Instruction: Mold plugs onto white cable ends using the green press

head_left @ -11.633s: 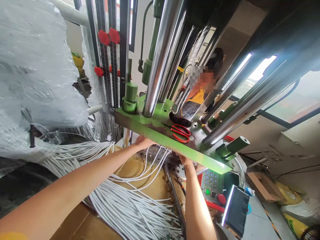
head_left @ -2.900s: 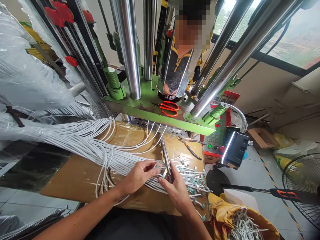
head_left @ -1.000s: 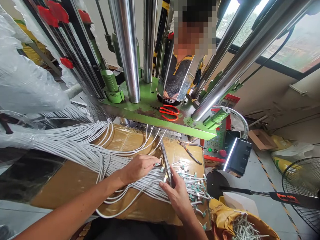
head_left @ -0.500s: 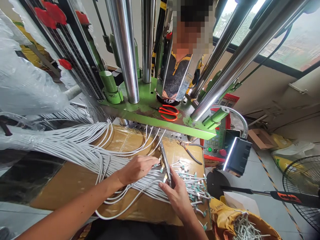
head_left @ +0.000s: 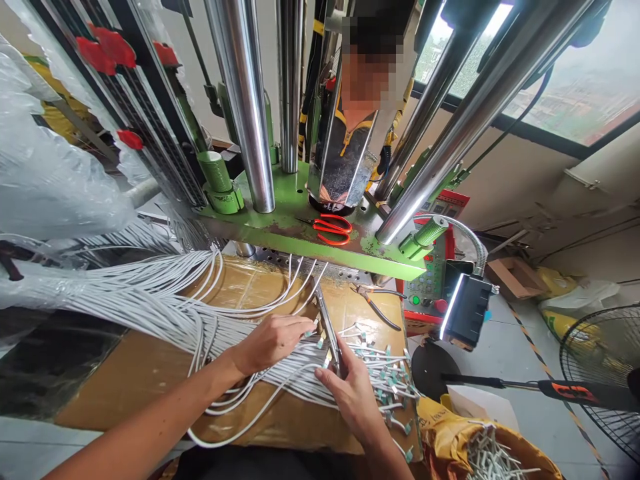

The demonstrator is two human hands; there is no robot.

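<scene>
My left hand [head_left: 275, 341] pinches the teal-ended connector of a white cable [head_left: 311, 333] beside a long metal bar. My right hand [head_left: 353, 395] is closed around the near end of this metal bar [head_left: 326, 319], which slants away from me toward the press. Small shiny connectors, some with teal parts, line the bar's left side. Underneath both hands, a thick bundle of white cables [head_left: 165, 312] crosses the brown cardboard [head_left: 145, 380]. Many teal-tipped cable ends [head_left: 387, 373] lie to the right of my right hand.
Ahead stands a green press plate [head_left: 280, 230] with steel columns and red-handled scissors [head_left: 333, 228] on top. Pliers [head_left: 377, 303] lie on the cardboard. A lit lamp [head_left: 465, 310], a fan [head_left: 605, 367] and a yellow sack [head_left: 440, 427] of white scraps are at right. A person's reflection shows behind the plate.
The view has shifted slightly. Both hands keep nearly the same positions, with the left still at the connector and the right still on the metal bar.
</scene>
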